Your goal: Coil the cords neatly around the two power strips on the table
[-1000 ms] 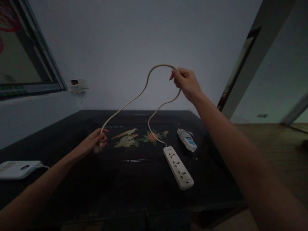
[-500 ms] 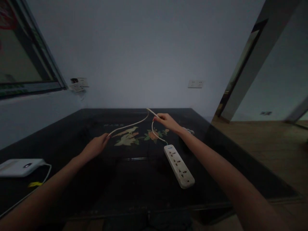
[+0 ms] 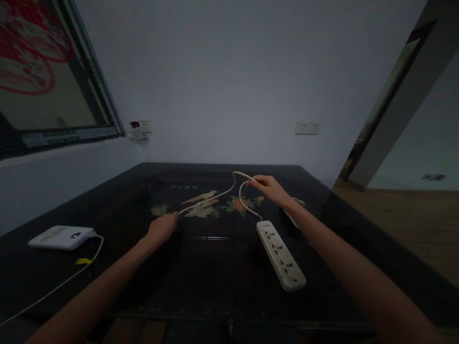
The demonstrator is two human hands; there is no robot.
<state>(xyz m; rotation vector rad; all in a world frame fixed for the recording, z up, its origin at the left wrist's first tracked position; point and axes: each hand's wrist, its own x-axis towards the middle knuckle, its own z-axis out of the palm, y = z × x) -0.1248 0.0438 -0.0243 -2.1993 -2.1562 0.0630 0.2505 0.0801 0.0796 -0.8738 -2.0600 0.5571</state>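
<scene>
A white power strip [image 3: 281, 255] lies face up on the dark glossy table [image 3: 201, 296], right of the middle. Its pale cord [image 3: 211, 197] leaves the far end, curves up to my right hand [image 3: 269, 188], then runs on in a bent span to my left hand [image 3: 163, 227]. Both hands are closed on this power cord, held over the floral pattern on the tabletop. What lies under the fingers of my left hand is hidden. Past my right forearm, a white item [image 3: 296, 210] shows only in part.
At the left lies a white box-shaped device [image 3: 62, 237] with a thin white cable [image 3: 53, 290] and a yellow tag [image 3: 83, 261]. Wall sockets [image 3: 307, 128] sit above the table's far edge, with more sockets [image 3: 141, 129] in the left corner under the window.
The view has swung a little to the left, so everything sits further right. Both hands keep their hold on the cord, and the cord's raised bend has become lower and rounder.
</scene>
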